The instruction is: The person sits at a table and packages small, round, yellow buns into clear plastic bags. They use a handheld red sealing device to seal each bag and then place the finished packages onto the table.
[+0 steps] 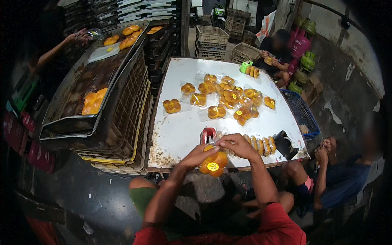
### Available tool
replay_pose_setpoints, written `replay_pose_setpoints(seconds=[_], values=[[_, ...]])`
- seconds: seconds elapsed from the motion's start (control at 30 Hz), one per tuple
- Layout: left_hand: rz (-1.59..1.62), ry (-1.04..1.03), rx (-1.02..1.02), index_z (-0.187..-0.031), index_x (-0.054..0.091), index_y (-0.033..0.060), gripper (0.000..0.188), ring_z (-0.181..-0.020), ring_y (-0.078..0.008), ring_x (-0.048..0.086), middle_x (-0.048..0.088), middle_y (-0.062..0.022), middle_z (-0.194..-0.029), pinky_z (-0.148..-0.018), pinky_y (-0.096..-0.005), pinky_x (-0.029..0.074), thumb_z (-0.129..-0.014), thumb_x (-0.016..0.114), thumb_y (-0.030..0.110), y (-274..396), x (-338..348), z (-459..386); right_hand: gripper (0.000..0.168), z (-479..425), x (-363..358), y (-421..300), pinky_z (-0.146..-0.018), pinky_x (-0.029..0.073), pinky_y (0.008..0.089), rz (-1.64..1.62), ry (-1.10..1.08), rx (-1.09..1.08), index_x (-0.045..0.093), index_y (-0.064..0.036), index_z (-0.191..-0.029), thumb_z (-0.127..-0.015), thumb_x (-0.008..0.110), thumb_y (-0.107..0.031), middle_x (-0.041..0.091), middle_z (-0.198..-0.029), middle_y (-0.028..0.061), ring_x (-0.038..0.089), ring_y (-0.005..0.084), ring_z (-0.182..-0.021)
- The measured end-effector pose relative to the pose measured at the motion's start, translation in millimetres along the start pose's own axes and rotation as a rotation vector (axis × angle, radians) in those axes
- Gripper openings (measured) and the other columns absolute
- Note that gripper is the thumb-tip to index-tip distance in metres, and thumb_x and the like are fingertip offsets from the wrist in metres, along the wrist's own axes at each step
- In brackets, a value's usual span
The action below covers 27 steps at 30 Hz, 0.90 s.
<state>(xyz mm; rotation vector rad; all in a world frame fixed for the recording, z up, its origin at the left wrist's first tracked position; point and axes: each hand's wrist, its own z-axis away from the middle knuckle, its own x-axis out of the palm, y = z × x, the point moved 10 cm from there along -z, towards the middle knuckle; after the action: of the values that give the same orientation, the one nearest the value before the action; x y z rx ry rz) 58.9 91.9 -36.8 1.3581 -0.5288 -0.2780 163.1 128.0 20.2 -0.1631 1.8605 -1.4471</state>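
Note:
A golden bread bun with rounded lobes [218,158] hangs in a clear plastic bag with a yellow sticker, in front of me at the table's near edge. My left hand [199,155] grips the bag's upper part, its thumb lying across the top. With bent fingertips, my right hand [238,146] pinches the gathered neck of the same bag. Just beyond my hands stands a red tape dispenser [208,133], partly hidden. A row of bagged buns [265,146] stands on edge to the right of my right hand, partly covered by it.
Many bagged buns [229,95] lie on the white table [180,131]. A black dispenser-like object [285,145] and a green one [246,66] stand on it. Left are baking trays [92,70] on stacked crates [128,119]; a blue basket [301,113] is right. Other people sit or stand around.

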Motion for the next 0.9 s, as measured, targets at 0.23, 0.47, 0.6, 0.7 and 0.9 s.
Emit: replay_pose_setpoints(seconds=[0.23, 0.47, 0.6, 0.7, 0.9], values=[[-0.01, 0.077, 0.012, -0.1, 0.069, -0.0018, 0.033, -0.081, -0.0119, 0.064, 0.068, -0.0057, -0.09, -0.075, -0.0254, 0.051, -0.087, 0.07, 0.029, -1.0, -30.3, 0.6, 0.072, 9.8, -59.5, -5.6, -0.076, 0.048, 0.0245, -0.253, 0.324, -0.061, 0.028, -0.01, -0.152, -0.089, 0.061, -0.007, 0.065, -0.082, 0.0047, 0.061, 0.0126, -0.075], [0.17, 0.18, 0.17, -0.097, 0.068, -0.0024, 0.018, -0.085, -0.0126, 0.063, 0.067, -0.0072, -0.093, -0.079, -0.0249, 0.05, -0.083, 0.069, 0.007, 11.9, -30.7, -7.0, 0.029, 22.0, -9.0, 54.7, -0.061, 0.04, 0.0244, -0.24, 0.697, 0.141, 0.058, -0.004, -0.074, -0.097, 0.056, -0.022, 0.054, -0.068, -0.0011, 0.049, 0.0095, -0.064], [-0.002, 0.118, 0.097, -0.096, 0.068, -0.002, 0.021, -0.083, -0.0112, 0.062, 0.066, -0.0072, -0.089, -0.076, -0.0248, 0.049, -0.091, 0.065, 0.018, -4.4, -29.1, -14.9, 0.036, 28.8, -3.5, 36.0, -0.056, 0.037, 0.0269, -0.122, 0.85, 0.044, 0.056, -0.004, -0.071, -0.1, 0.052, -0.025, 0.05, -0.063, -0.0023, 0.045, 0.0092, -0.059], [0.121, 0.37, 0.041, -0.097, 0.07, -0.0008, 0.041, -0.075, -0.0097, 0.058, 0.065, -0.0037, -0.081, -0.067, -0.0256, 0.047, -0.099, 0.055, 0.038, -21.8, -41.0, -16.2, 0.034, 31.4, -0.4, 45.6, -0.058, 0.039, 0.0281, -0.121, 0.81, 0.055, 0.057, -0.003, -0.078, -0.102, 0.048, -0.025, 0.055, -0.071, 0.0, 0.049, 0.0106, -0.064], [-0.015, 0.376, 0.459, -0.107, 0.067, -0.0044, 0.057, -0.088, -0.015, 0.064, 0.07, -0.0109, -0.093, -0.083, -0.0281, 0.051, -0.104, 0.039, 0.045, 27.6, -33.2, 3.0, 0.028, 13.9, 49.7, 64.6, -0.072, 0.046, 0.0261, -0.893, 0.52, 0.247, 0.065, 0.0, -0.1, -0.102, 0.049, -0.023, 0.063, -0.089, 0.0041, 0.058, 0.0128, -0.08]])
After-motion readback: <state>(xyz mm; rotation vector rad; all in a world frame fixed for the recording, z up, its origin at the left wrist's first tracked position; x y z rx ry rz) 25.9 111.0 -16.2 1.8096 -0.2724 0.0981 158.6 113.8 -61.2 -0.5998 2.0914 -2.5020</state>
